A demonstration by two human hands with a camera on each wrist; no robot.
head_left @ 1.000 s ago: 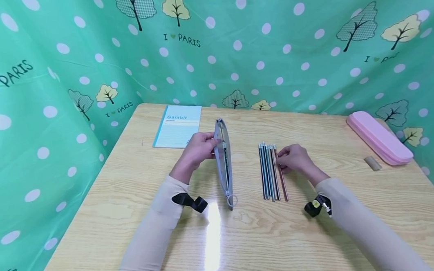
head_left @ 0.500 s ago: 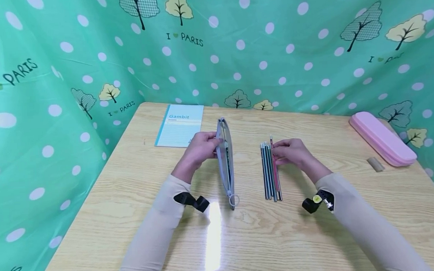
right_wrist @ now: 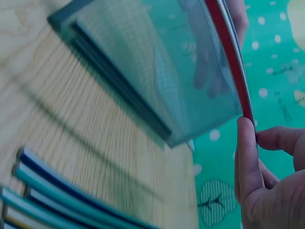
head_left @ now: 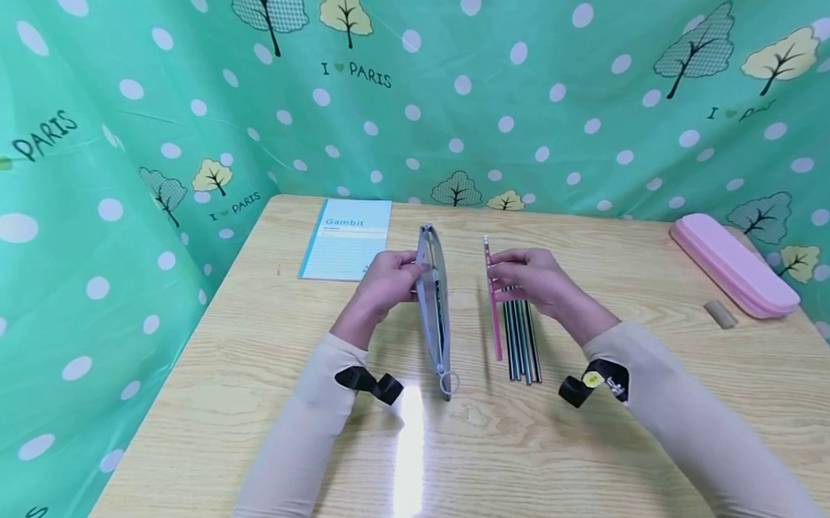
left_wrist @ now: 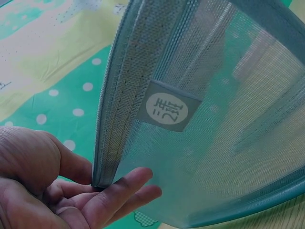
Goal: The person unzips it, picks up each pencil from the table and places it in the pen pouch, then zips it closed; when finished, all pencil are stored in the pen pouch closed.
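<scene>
My left hand [head_left: 388,280] pinches the edge of a grey mesh zip pouch [head_left: 427,321], which stands on its long side with its zipped mouth parted upward. A pencil [head_left: 438,309] shows inside the pouch; in the right wrist view dark pencils [right_wrist: 121,78] lie along its bottom. Just right of the pouch, my right hand [head_left: 532,280] pinches a pink-red pencil [head_left: 496,329], lifted off the table, its white eraser end pointing away. In the right wrist view this pencil [right_wrist: 233,57] crosses in front of the pouch. Below the right hand lie several dark pencils [head_left: 521,347] side by side.
A light blue notebook [head_left: 347,239] lies at the back left of the wooden table [head_left: 510,457]. At the right are a pink pencil case [head_left: 732,266] and a small grey-brown block [head_left: 721,314]. A patterned green cloth [head_left: 557,150] hangs behind the table.
My right hand has picked the pink-red pencil from the right side of the row and carried it left over the other pencils, towards the pouch. The left hand and pouch hold nearly still.
</scene>
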